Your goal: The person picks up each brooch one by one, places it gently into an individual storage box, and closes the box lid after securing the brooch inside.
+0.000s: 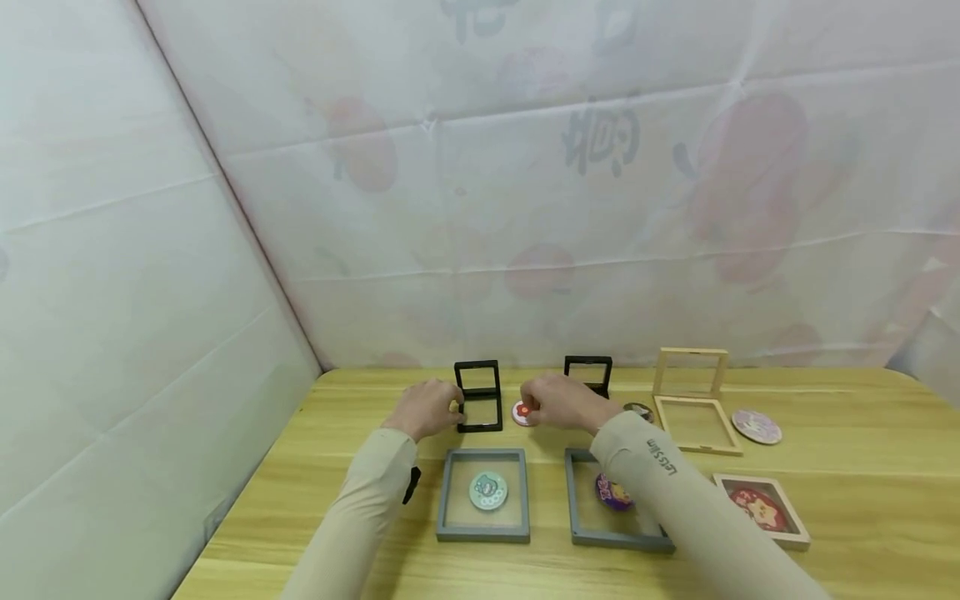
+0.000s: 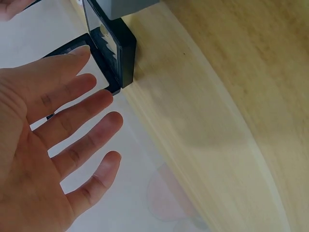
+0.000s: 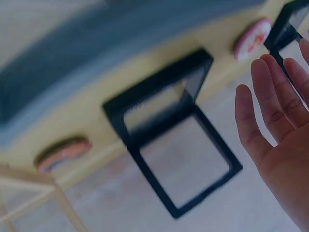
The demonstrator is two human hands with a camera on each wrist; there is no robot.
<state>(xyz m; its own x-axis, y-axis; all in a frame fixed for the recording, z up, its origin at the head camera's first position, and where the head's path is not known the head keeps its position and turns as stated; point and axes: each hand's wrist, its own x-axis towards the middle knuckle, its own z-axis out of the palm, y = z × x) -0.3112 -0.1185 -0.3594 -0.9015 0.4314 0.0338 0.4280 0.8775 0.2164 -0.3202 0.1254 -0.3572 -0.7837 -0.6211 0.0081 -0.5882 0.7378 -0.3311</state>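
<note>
My left hand (image 1: 429, 408) is at the left side of a small black display frame (image 1: 480, 428), which stands with its lid raised. In the left wrist view the fingers of that hand are spread and loosely bent, thumb tip overlapping the raised lid. My right hand (image 1: 564, 400) hovers beside a round white badge (image 1: 518, 412) with a red flower, its fingertips close to it. Those fingers are relaxed and hold nothing in the right wrist view. A second black frame (image 3: 157, 79), also opened, stands just behind the right hand.
Nearer me lie two grey frames, one (image 1: 482, 535) around a mint badge (image 1: 488, 491), the other (image 1: 622, 542) around a purple badge (image 1: 613, 493). To the right are an opened beige frame (image 1: 702, 451), a lilac disc (image 1: 757, 426) and a pale frame (image 1: 801, 533) with a red badge.
</note>
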